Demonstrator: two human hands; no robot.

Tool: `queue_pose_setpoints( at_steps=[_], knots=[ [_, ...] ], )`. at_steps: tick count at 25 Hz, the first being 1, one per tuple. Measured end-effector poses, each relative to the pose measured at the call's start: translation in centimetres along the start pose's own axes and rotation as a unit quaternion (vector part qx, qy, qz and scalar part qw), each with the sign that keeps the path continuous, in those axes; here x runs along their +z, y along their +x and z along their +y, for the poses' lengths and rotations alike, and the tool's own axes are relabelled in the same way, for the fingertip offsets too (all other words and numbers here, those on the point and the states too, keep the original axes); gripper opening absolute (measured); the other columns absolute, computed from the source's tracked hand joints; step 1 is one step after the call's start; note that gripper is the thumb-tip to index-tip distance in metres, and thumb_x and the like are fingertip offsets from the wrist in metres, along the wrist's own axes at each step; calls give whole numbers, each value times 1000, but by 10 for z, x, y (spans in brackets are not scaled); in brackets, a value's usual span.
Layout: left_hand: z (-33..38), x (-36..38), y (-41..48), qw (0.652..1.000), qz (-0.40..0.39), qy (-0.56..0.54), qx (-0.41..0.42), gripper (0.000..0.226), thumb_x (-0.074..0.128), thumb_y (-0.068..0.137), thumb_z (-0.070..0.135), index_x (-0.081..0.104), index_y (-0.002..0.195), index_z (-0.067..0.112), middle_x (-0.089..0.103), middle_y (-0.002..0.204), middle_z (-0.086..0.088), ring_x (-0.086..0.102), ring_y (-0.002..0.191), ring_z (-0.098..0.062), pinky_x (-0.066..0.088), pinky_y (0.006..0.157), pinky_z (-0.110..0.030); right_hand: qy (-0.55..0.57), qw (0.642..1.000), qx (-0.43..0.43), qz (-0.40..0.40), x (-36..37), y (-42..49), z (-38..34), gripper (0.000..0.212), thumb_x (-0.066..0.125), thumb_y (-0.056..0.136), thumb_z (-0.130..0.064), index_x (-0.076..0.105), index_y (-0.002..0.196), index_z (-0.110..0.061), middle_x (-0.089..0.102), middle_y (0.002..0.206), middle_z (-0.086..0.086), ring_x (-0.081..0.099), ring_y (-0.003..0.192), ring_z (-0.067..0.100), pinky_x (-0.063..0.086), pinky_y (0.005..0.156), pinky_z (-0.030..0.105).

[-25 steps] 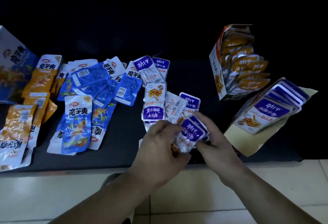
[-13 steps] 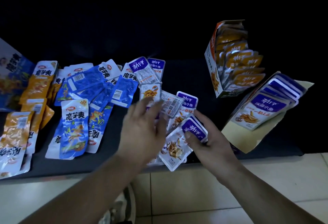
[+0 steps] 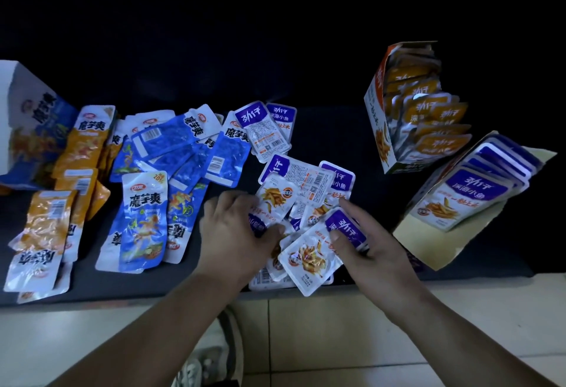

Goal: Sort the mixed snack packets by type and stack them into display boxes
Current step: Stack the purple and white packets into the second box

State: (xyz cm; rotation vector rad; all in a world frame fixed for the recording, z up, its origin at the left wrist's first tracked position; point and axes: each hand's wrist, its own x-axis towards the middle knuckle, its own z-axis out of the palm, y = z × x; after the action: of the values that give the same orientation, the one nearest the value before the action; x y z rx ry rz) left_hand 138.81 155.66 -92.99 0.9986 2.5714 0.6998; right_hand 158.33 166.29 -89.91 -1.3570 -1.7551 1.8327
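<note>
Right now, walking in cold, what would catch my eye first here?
Two hands work at the table's near edge: the right hand grips a purple packet, and the left hand lies on the loose purple pile. Blue packets and orange packets sprawl to the left. An orange-filled box and a purple-filled box stand at right.

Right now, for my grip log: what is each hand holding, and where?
Right hand pinches purple packets at their purple end, thumb on top; left hand: unclear.
</note>
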Motion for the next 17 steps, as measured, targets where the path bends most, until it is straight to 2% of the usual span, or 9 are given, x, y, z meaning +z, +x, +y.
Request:
queue_pose_setpoints(
  at_steps=[1,3,6,8,11,13,14,16,17],
  knots=[
    [5,-4,0,1000,-10,6,-16,55,86,70,52,63,115,30,52,119,9,44,122,-24,36,95,-39,-2,1000,-1,-2,-1,0,0,49,68,98,-21,55,137,-48,69,106,-37,67,99,-13,51,73,5],
    [11,-14,3,998,-37,-15,-49,60,87,66,52,56,116,37,48,114,13,43,121,-20,37,97,-39,-8,1000,-2,-3,-1,1,0,49,68,98,-23,55,138,-48,69,108,-36,67,99,-12,51,74,6],
    [13,-31,8,990,-68,-126,-17,87,92,63,40,47,138,40,50,118,15,54,115,-9,53,96,-39,-6,1000,2,-2,0,2,1,50,69,98,-22,55,138,-49,70,107,-35,68,99,-11,53,73,8],
    [18,-46,6,977,-142,-137,82,99,91,68,29,36,150,45,50,121,26,52,115,4,55,91,-22,0,1000,8,-2,0,5,-1,48,68,99,-21,56,136,-50,71,107,-32,68,98,-10,54,76,9],
    [21,-59,4,931,-208,30,298,110,84,73,16,22,159,43,40,124,37,34,124,13,32,100,0,-4,1000,24,9,-2,11,-7,34,56,105,-28,61,126,-54,72,105,-32,67,96,-11,53,85,17],
    [25,-53,6,896,-226,55,379,107,78,72,2,27,161,32,43,133,29,34,130,5,22,105,1,12,999,35,-1,-5,13,-10,26,51,107,-36,65,124,-49,74,108,-26,69,98,-7,52,87,22],
    [31,-48,8,886,-232,45,398,104,74,71,-5,32,160,26,48,140,21,35,136,1,20,107,1,12,999,35,-17,-5,11,-13,26,54,105,-36,65,126,-47,75,109,-24,69,98,-7,52,85,20],
    [43,-40,16,884,-223,24,409,98,69,72,-14,37,158,21,43,154,12,26,147,1,19,111,0,-16,999,27,-43,-4,7,-16,39,66,100,-22,62,129,-47,74,110,-25,69,100,-8,54,79,14],
    [46,-36,21,896,-189,20,400,96,70,74,-14,38,158,20,41,157,8,26,149,-2,24,114,-5,-27,999,23,-40,-4,6,-14,47,69,97,-15,61,127,-50,73,110,-26,69,99,-8,55,76,12]
  ],
)
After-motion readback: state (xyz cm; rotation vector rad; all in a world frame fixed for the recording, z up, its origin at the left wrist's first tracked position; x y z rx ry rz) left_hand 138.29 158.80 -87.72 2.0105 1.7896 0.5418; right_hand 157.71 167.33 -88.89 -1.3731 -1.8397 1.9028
